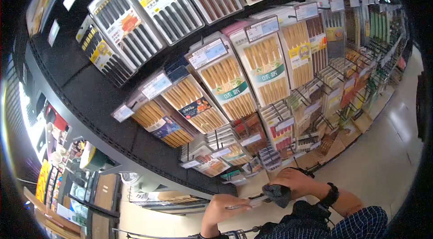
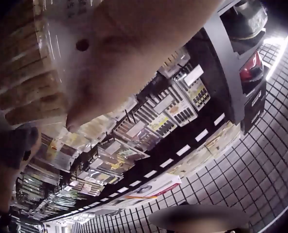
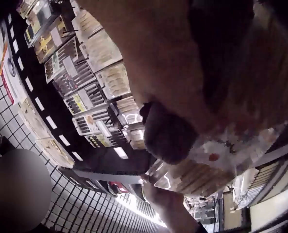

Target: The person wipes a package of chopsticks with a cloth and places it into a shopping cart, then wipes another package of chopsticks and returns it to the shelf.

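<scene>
A clear pack of brown sticks (image 2: 27,80) (image 3: 195,177) is held between both hands, seen nearly edge-on in the head view. The left hand (image 1: 228,209) (image 2: 119,58) pinches one end, with its thumb over the clear wrap. At the other end, the right hand (image 1: 293,182) (image 3: 153,53) grips the pack. A dark grey, rounded thing (image 1: 277,194) (image 3: 168,133) lies at the right thumb; whether it covers the thumb or is held, I cannot tell. The right hand's far fingers are hidden in the right wrist view.
Packs of chopsticks (image 1: 224,86) hang in rows on a black rack (image 1: 122,135) ahead of the hands. Dark chopstick packs (image 1: 164,9) hang higher up. Shelves with household goods stand at the left, and a tiled floor (image 1: 379,144) shows at the right.
</scene>
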Tool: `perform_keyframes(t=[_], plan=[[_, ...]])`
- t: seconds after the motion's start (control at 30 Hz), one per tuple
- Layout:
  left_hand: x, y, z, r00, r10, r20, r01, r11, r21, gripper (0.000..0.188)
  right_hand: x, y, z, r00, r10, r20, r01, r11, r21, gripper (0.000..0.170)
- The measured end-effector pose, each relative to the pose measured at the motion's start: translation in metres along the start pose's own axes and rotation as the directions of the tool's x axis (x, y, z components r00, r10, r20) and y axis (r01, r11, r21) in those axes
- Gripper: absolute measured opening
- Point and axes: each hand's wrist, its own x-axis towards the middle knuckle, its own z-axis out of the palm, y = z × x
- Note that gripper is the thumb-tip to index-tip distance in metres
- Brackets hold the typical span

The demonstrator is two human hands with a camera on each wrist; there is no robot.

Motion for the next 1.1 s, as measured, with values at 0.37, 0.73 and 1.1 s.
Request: perform_keyframes(t=[0.37,0.73,1.1], plan=[[0.097,0.047,-0.008,0.778,0.426,-0.462,-0.032,0.761,0.648,0.039,0.026,0.053,-0.055,0.928,-0.039,-0.371,0.086,0.99,0.112,0.069],[0.134,0.003,0.074,0.709,-0.155,-0.688,0.032,0.982,-0.188,0.086,0.051,0.08,-0.099,0.803,0.319,-0.503,0.072,0.786,0.614,0.07],[0.166,0.026,0.047,0.635,-0.133,-0.761,0.084,0.991,-0.103,0.084,0.099,0.068,-0.127,0.784,0.368,-0.5,0.077,0.741,0.667,0.069]])
